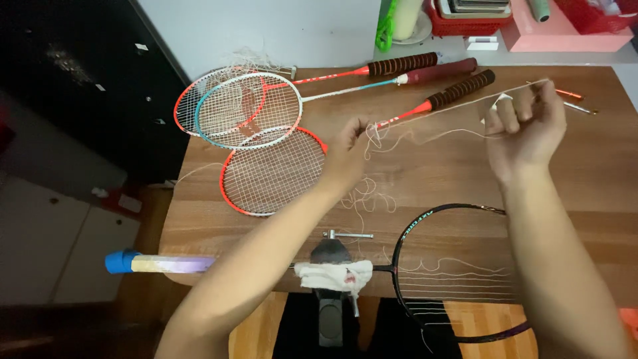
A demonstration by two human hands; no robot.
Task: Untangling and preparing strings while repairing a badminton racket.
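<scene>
Closest to us is the black racket frame (465, 266), clamped by its shaft in a small vise (330, 266) at the near edge of the wooden desk (598, 173), with a white rag (332, 274) wrapped round the clamp spot. Its handle, blue cap and pale grip (159, 264), sticks out to the left past the desk edge. Only a few rows of string run across the frame so far, and they look loose and wavy. Further up, we've got both hands raised over the desk, well apart from each other. Our left hand (344, 154) is pinched shut on the white string (438, 113) where it bunches up in little loops, and a tangle of slack hangs down from it toward the vise. Our right hand (525, 126) is curled closed around the same string, one finger wrapped in white tape, so the line runs fairly straight between the two hands. Beyond the left hand sit three strung rackets overlapping each other: an orange one (269, 173) nearest, then a teal and white one (249, 110), then another red and white one (199, 100) under it, handles pointing off to the right. At the back there's a pink box (565, 33), a red basket (465, 26) and something green (385, 26).
</scene>
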